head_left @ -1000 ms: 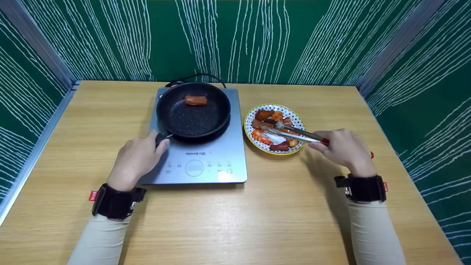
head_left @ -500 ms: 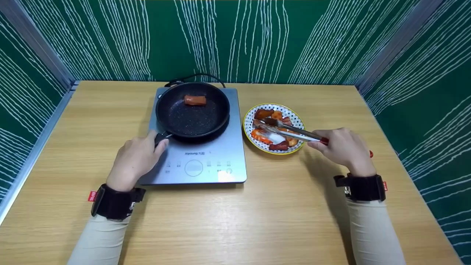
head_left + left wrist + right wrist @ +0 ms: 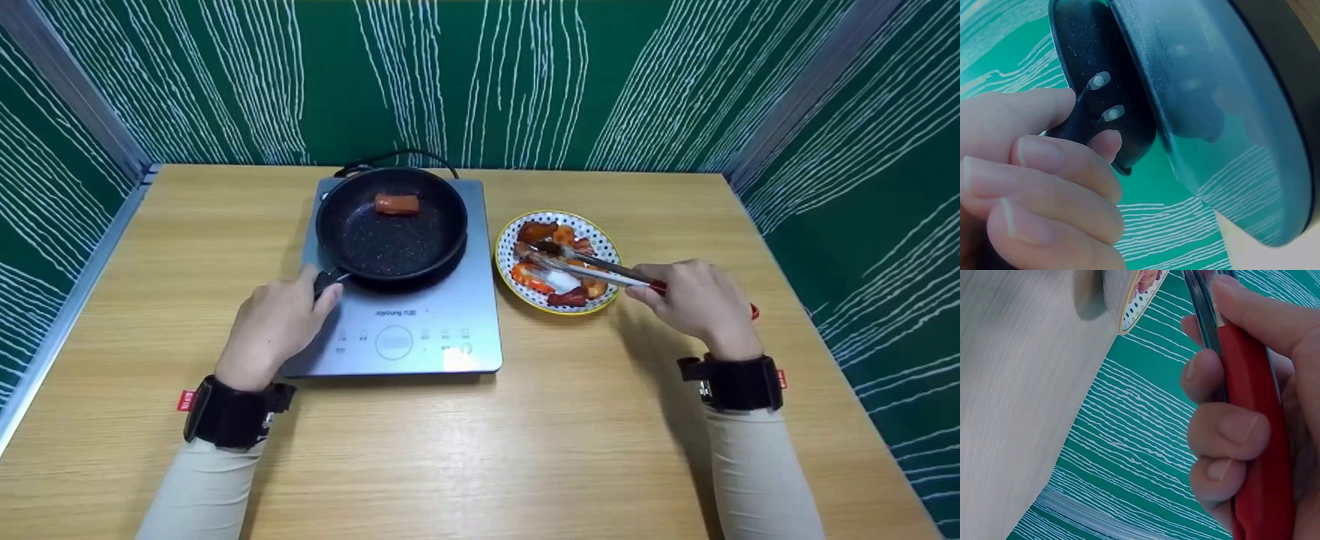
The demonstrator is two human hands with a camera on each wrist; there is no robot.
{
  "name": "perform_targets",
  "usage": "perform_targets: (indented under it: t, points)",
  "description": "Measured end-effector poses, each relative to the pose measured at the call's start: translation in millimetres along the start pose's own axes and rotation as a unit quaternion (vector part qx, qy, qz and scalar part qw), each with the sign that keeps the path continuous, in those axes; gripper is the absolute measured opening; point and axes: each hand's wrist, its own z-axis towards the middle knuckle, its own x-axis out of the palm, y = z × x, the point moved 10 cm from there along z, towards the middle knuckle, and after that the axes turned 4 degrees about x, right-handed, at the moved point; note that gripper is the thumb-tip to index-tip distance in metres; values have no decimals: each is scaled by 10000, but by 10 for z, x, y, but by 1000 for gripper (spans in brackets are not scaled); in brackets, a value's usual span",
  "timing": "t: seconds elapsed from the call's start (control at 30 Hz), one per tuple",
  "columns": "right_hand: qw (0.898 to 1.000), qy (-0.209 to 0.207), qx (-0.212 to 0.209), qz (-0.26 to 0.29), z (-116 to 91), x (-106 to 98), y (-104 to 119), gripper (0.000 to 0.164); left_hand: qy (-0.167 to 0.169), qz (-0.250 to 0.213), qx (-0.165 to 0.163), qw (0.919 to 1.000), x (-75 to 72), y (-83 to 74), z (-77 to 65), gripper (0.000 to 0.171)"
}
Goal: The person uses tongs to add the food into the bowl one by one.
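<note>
Left hand (image 3: 274, 330) grips frying pan (image 3: 390, 244) on "Joyoung" induction cooktop (image 3: 454, 319) — right hand (image 3: 694, 304) clasps red-handled tongs (image 3: 617, 269), tips over polka-dot plate (image 3: 583, 225)

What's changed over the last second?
The tips of the red-handled metal tongs have edged slightly left over the food on the round dotted white plate. The left hand still holds the black pan handle, the right hand the tongs; the brown cylindrical sausage stays put.
</note>
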Motion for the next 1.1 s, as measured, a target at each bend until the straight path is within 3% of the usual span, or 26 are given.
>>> perform_targets:
  t: [0.3,0.7,1.1]
  points:
    - [9999,-69,-34,-84,-2,-17,2,32,106,-56,-26,9999,22,5,-3,45]
    - [9993,-340,-106,-95,-30,-126,41,34,5,67,-8,10000,9,10,-6,45]
    - [9954,-881,-348,130,-61,-341,270,45,21,-19,21,10000,19,15,1,44]
